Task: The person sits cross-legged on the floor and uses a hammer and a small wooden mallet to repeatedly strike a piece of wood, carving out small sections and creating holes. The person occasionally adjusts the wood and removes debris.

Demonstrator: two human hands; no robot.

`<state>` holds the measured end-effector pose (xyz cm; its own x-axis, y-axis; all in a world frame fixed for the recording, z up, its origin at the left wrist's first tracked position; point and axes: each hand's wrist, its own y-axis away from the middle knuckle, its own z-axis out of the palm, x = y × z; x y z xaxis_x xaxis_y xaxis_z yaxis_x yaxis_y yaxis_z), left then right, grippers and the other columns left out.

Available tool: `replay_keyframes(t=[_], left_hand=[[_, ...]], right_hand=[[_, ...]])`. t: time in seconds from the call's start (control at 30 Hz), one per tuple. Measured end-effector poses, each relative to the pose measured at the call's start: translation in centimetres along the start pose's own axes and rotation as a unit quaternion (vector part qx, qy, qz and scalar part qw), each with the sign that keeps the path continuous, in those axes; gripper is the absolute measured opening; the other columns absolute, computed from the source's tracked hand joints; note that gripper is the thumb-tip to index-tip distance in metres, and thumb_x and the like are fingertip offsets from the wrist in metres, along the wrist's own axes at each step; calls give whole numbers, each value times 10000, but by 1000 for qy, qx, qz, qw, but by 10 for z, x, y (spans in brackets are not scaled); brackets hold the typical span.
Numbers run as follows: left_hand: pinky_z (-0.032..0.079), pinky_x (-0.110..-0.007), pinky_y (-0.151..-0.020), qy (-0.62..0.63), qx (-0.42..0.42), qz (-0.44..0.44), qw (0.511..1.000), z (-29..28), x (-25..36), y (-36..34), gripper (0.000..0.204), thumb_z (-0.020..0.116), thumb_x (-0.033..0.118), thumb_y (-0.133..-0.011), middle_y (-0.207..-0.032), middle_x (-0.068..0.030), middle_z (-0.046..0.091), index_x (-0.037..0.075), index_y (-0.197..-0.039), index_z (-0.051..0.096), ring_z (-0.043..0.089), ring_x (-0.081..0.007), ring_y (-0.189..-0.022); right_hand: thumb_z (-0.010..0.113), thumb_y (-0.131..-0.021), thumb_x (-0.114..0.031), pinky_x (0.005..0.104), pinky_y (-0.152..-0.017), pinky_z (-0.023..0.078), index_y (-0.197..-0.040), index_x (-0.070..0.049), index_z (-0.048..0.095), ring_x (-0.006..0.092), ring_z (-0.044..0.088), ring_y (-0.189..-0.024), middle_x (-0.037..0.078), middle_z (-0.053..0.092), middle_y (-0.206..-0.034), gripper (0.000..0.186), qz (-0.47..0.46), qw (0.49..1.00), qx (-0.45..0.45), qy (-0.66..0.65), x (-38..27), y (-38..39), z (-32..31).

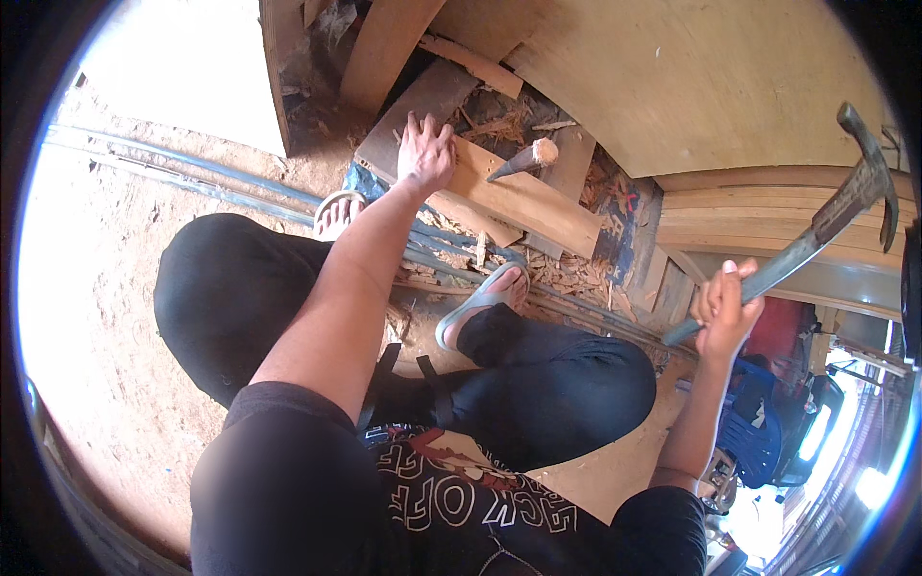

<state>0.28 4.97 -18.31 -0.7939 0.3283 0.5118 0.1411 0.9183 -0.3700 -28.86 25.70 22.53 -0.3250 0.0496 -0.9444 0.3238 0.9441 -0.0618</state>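
Note:
A long pale wooden board (538,206) lies low in front of me. My left hand (427,154) rests on its left part, fingers spread over the wood. To the right of that hand a chisel (523,160) stands tilted with its narrow end against the board; its dark handle has a frayed, pale top. No hand touches the chisel. Raised at the right, my right hand (728,305) grips the handle of a claw hammer (816,226). The hammer's metal head is up and away from the board.
Wood chips (571,276) litter the ground around the board. Large plywood sheets (711,77) and stacked planks (759,219) stand beyond it. Pipes (182,158) run along the ground. My sandalled feet (485,298) are close to the board. A blue chair (754,422) is at the right.

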Motion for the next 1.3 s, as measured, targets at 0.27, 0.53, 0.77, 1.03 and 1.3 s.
replay_keyframes(t=[0.27,0.53,0.77,1.03,1.3], left_hand=[[381,-664,-1161,-13,27,14,999,9,-4,2,327,590,281,-984,-1316,-281,557,67,-1224,649,484,-582,-1312],[407,-682,-1129,-11,45,38,998,8,-6,3,291,609,248,-975,-1347,-307,561,71,-1203,649,469,-617,-1319],[384,-726,-1121,-34,-34,11,999,-4,2,-4,312,573,284,-1018,-1440,-287,527,86,-1249,641,421,-592,-1401],[384,-675,-1130,-48,-46,9,998,-7,4,-2,303,561,287,-1030,-1406,-242,548,103,-1260,637,427,-533,-1420],[378,-651,-1138,-50,-32,16,998,-7,6,-3,314,558,295,-1030,-1415,-235,554,97,-1257,646,432,-510,-1412]], right_hand=[[694,-1046,-251,276,-420,367,-1039,-108,625,66,480,-482,-35,517,-635,159,119,914,-140,361,140,1,4],[746,-1005,-302,310,-445,419,-1040,-57,658,114,520,-486,-13,544,-635,263,280,948,-19,152,175,-54,-17],[750,-958,-383,529,-891,579,-1119,1,734,440,733,-1033,266,752,-1023,416,173,760,-55,624,274,-99,-7],[750,-957,-357,525,-993,539,-1366,-51,642,431,690,-1161,240,739,-1155,523,192,835,-77,510,302,-65,-21],[733,-982,-275,477,-1049,521,-1427,-54,605,366,659,-1262,201,692,-1326,513,-6,883,30,468,217,-89,-2]])
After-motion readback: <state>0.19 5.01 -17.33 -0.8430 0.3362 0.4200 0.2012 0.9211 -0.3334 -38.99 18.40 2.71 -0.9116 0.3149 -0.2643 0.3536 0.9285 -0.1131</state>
